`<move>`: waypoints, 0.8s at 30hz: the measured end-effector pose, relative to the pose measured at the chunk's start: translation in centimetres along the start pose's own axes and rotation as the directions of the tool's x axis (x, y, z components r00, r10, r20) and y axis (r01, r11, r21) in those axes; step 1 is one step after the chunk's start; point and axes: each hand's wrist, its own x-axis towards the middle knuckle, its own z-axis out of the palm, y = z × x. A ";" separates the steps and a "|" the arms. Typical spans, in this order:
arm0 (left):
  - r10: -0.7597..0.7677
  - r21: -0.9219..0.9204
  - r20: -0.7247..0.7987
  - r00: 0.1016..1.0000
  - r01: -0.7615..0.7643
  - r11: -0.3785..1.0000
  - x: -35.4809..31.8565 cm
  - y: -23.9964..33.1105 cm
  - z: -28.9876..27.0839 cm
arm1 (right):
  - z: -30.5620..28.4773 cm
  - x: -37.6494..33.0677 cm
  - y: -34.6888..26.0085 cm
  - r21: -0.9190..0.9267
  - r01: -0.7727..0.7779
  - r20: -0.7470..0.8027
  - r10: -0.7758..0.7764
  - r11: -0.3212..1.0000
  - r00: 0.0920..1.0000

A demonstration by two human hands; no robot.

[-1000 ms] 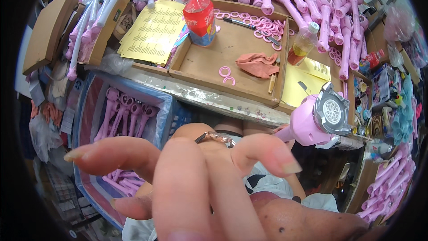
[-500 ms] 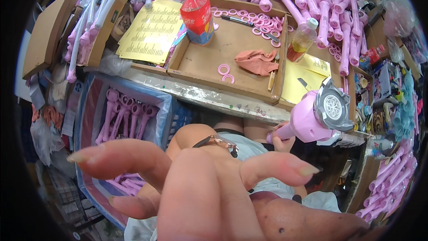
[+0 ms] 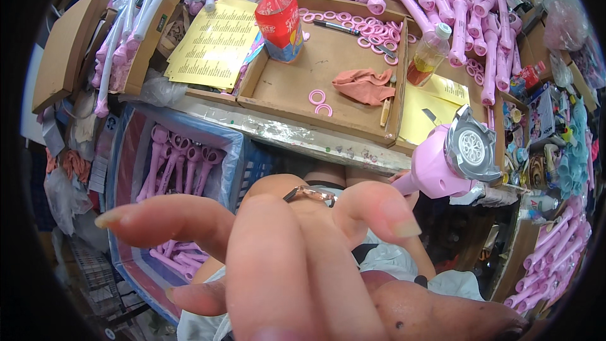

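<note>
Left hand (image 3: pixel 284 259), loosely spread, now curls its thumb before right hand (image 3: pixel 413 200) gripping pink wand (image 3: pixel 435 167); work seems paused

The wand (image 3: pixel 435 170) over there is soft pink, its round head (image 3: pixel 471 146) rimmed in silver-grey with a pale, petal-like lattice at the centre. The heaped handles (image 3: pixel 459 31) repeat that pink, as do the small rings (image 3: pixel 317 96). Beneath those, the tray (image 3: pixel 284 82) is cardboard brown, and its crumpled cloth (image 3: pixel 363 86) salmon. I see yellow sheets (image 3: pixel 211 44) crossed by rows of dark print, a red-capped bottle (image 3: pixel 278 22) with a red label turning blue low down, and a wristwatch (image 3: pixel 314 196) in rose gold. The bin lining (image 3: pixel 235 161) shows blue.
</note>
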 end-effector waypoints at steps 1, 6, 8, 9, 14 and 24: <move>0.044 -0.017 -0.017 0.999 -0.044 0.999 0.0 -0.3 0.0 | 0.2 0.1 -0.2 0.011 0.000 -0.005 0.000 1.000 1.000; 0.285 -0.172 -0.108 0.952 -0.300 0.938 0.4 -1.3 0.0 | 0.7 0.4 -1.5 -0.064 0.049 0.007 -0.049 0.997 0.999; 0.235 0.084 -0.101 0.967 -0.227 0.970 0.6 -1.7 -0.5 | 0.8 0.5 -1.7 -0.086 0.076 -0.016 -0.078 0.993 0.997; 0.142 0.090 -0.117 0.983 -0.132 0.987 0.7 -1.7 -0.9 | 0.7 0.5 -1.7 -0.126 0.097 -0.033 -0.102 0.987 0.994; 0.128 0.122 -0.124 0.984 -0.113 0.986 0.6 -0.6 -0.2 | 0.6 0.8 -1.2 -0.089 0.109 0.043 -0.106 0.990 0.993; 0.358 -0.389 -0.014 0.934 -0.335 0.858 -0.4 -4.3 -1.0 | 0.3 0.4 -1.6 -0.063 -0.005 0.059 0.008 0.998 0.998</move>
